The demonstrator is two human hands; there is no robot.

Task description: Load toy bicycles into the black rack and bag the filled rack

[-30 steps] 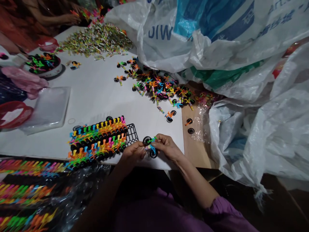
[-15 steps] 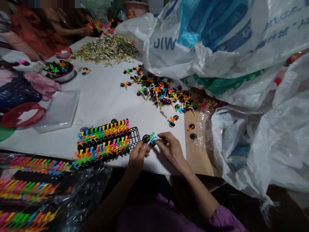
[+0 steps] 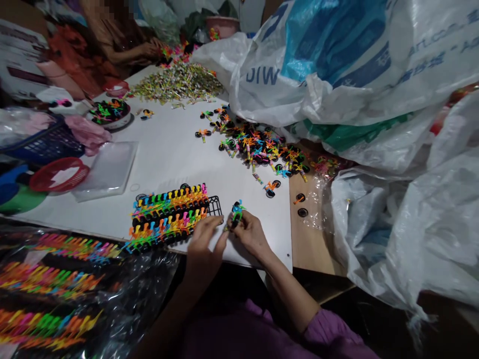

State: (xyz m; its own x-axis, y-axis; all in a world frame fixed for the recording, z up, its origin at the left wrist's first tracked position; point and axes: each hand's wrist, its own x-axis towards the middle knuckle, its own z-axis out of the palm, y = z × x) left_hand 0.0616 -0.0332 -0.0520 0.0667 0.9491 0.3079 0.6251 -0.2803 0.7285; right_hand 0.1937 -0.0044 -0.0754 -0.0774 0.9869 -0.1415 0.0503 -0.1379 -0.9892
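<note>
My right hand (image 3: pixel 250 232) pinches a small toy bicycle (image 3: pixel 236 211) with black wheels and a green and blue frame, held upright just right of a black rack (image 3: pixel 214 205). That rack is packed with two rows of colourful toy bicycles (image 3: pixel 168 212). My left hand (image 3: pixel 204 238) lies beside the rack's right end, its fingertips reaching toward the toy's lower part; whether they grip it I cannot see. A loose heap of more toy bicycles (image 3: pixel 258 147) lies farther back on the white table (image 3: pixel 168 154).
Big white plastic sacks (image 3: pixel 337 75) crowd the right side. A pile of small wrapped pieces (image 3: pixel 177 82) lies at the back. A bowl of toy parts (image 3: pixel 110 110), a red basket (image 3: pixel 58 174) and a clear lid (image 3: pixel 108 169) stand left. Another person (image 3: pixel 123 42) works at the far end. Filled racks in plastic (image 3: pixel 56 289) lie near left.
The toy bicycle has turned from lying flat between both hands to standing upright in my right hand, closer to the rack. My left hand has dropped lower beside it.
</note>
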